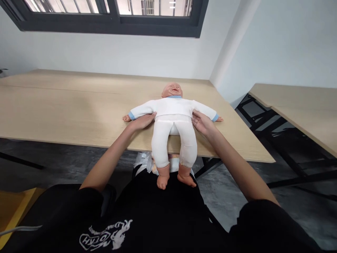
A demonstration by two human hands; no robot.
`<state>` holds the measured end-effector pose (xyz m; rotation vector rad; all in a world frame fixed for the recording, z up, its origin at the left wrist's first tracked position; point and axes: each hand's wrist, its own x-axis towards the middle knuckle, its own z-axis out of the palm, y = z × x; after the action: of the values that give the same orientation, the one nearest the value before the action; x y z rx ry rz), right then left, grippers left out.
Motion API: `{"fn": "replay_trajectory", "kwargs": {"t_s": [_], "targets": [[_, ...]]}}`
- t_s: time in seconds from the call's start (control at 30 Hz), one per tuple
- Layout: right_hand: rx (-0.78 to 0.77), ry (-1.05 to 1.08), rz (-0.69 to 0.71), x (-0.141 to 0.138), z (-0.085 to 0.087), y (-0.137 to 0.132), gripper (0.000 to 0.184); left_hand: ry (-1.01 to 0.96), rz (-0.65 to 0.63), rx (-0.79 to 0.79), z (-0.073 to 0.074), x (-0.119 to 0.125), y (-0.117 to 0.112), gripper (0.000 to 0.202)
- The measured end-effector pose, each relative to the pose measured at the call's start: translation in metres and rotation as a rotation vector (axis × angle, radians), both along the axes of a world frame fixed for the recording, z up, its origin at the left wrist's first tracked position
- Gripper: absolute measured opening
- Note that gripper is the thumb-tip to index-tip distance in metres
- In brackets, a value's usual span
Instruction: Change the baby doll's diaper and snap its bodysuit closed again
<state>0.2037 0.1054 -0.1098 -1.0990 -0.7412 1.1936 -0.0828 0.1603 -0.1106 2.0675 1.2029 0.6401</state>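
A baby doll (173, 107) in a white long-sleeved top with blue cuffs and collar and white trousers lies on its back on the wooden table (65, 105). Its arms are spread wide, and its bent legs hang over the front edge towards my lap. At its waist, on the left, my left hand (144, 121) holds the side of the top, its fingertips partly hidden by the cloth. Opposite, my right hand (202, 123) holds the other side with fingers nearly straight, palm partly showing. The doll's back is hidden.
Below the table edge, crumpled clear plastic (143, 160) and something white with orange print sit on my lap, partly covered by the doll's legs. Another table (300, 105) with black legs stands at right. A yellow box-like edge (23, 202) and a pale cable (22, 228) are at lower left.
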Motion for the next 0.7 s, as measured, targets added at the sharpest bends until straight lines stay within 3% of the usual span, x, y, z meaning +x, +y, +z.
{"fn": "replay_trajectory", "kwargs": {"t_s": [0.17,0.27,0.37,0.43,0.57,0.63,0.7], "targets": [[0.003,-0.062,-0.096,0.014,-0.003,-0.075,0.018,0.016,0.035,0.061,0.000,-0.016,-0.043,0.056],[0.084,-0.289,-0.158,0.002,-0.005,-0.120,0.033,-0.066,0.128,0.108,0.003,-0.022,-0.086,0.043],[0.194,-0.561,-0.205,-0.013,-0.014,-0.161,0.028,-0.161,0.272,0.156,0.006,-0.031,-0.132,0.033],[0.244,-0.729,-0.190,-0.018,-0.030,-0.184,0.020,-0.105,0.341,0.160,0.005,-0.037,-0.159,0.036],[0.174,-1.095,0.016,-0.011,-0.083,-0.203,0.028,0.077,0.182,-0.062,-0.013,-0.045,-0.188,0.046],[0.088,-1.059,0.097,-0.005,-0.109,-0.196,0.032,0.095,0.091,-0.186,-0.028,-0.042,-0.187,0.042],[0.035,-0.935,0.166,-0.002,-0.126,-0.182,0.044,-0.026,0.035,-0.296,-0.044,-0.034,-0.181,0.042]]}}
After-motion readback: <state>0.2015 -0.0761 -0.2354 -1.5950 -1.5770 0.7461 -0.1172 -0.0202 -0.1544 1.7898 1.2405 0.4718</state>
